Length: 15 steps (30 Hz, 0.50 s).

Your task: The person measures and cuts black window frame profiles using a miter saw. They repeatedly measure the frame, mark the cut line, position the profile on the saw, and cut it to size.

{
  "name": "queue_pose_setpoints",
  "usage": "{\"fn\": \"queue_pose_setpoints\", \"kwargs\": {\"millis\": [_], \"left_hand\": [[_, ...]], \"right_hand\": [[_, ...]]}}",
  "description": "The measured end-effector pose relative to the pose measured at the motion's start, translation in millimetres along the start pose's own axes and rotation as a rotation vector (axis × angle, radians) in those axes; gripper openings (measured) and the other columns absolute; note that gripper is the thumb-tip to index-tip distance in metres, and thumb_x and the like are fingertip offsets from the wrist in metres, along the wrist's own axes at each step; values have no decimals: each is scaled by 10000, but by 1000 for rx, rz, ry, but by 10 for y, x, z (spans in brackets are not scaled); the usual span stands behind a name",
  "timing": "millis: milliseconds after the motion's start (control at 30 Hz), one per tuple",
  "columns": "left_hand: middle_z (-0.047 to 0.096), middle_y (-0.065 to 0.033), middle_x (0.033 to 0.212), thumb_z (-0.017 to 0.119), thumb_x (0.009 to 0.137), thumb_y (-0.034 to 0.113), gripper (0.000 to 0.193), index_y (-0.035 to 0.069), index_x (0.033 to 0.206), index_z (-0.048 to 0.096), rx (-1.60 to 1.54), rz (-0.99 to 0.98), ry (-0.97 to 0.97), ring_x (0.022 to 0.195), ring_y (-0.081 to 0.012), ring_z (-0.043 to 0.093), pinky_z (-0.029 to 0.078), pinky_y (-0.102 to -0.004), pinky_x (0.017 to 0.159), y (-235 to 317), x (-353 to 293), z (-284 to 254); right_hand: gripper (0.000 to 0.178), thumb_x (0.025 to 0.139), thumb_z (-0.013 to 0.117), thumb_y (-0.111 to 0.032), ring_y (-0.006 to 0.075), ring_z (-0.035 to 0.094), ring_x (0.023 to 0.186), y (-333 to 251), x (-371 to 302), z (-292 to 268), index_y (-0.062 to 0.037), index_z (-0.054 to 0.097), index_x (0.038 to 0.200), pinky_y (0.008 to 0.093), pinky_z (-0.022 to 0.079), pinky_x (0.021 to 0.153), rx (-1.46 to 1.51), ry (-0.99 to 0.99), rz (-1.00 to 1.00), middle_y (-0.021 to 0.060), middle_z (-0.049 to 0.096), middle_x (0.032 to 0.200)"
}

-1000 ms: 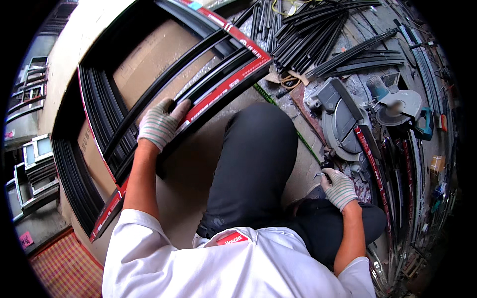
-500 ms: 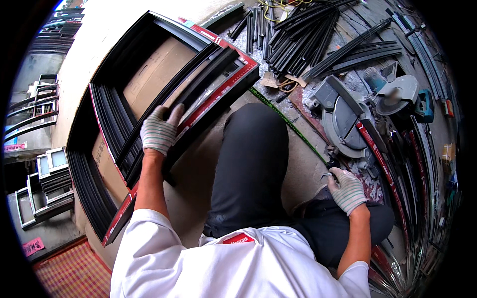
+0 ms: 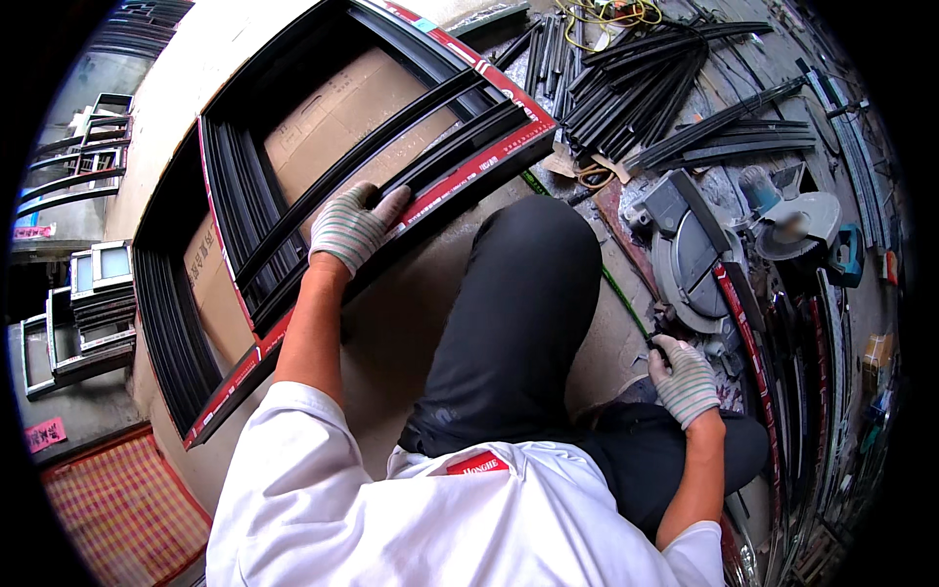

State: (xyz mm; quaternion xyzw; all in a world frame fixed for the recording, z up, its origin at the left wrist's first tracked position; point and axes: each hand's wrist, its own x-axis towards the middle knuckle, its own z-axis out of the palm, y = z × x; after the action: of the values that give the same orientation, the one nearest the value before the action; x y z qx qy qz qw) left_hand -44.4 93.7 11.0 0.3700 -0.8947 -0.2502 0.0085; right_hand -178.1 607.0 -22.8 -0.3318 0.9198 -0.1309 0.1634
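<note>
A large dark window frame [image 3: 494, 155] edged with red film stands tilted at my left, with black profile strips inside it. My left hand [image 3: 354, 227], in a striped knit glove, is closed on a black metal strip [image 3: 455, 147] lying along the frame's red-edged near side. At my right, beside my bent knee, my right hand [image 3: 685, 380], gloved the same way, is closed around the dark end of a tape measure. Its green blade [image 3: 623, 296] runs up and away, passing behind my raised knee [image 3: 533, 254].
A mitre saw [image 3: 690, 259] stands on the floor at the right, with a round blade [image 3: 797, 225] behind it. Bundled black profiles [image 3: 636, 93] and a yellow cord [image 3: 646, 15] lie farther off. Small frames [image 3: 83, 318] are stacked at far left.
The black strip under my left hand now lies close along the frame's red edge, where it had slanted across the corner. The whole view has shifted slightly. My right hand keeps its hold.
</note>
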Motion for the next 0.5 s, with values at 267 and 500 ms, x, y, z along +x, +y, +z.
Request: {"fn": "queue_pose_setpoints", "kwargs": {"millis": [267, 500], "left_hand": [[760, -268, 1074, 705, 954, 578, 646, -39, 1141, 756, 11, -14, -10, 1000, -362, 745, 554, -410, 936, 24, 23, 15], [765, -264, 1091, 651, 925, 689, 745, -2, 1179, 767, 77, -50, -53, 1040, -386, 751, 561, -423, 949, 193, -44, -126]], "right_hand": [[279, 966, 676, -247, 410, 696, 894, 62, 37, 76, -60, 684, 1174, 512, 554, 806, -21, 2, -18, 215, 711, 961], [289, 984, 640, -273, 433, 689, 1006, 13, 34, 56, -87, 700, 1197, 507, 542, 883, -3, -95, 111, 229, 722, 1052]]}}
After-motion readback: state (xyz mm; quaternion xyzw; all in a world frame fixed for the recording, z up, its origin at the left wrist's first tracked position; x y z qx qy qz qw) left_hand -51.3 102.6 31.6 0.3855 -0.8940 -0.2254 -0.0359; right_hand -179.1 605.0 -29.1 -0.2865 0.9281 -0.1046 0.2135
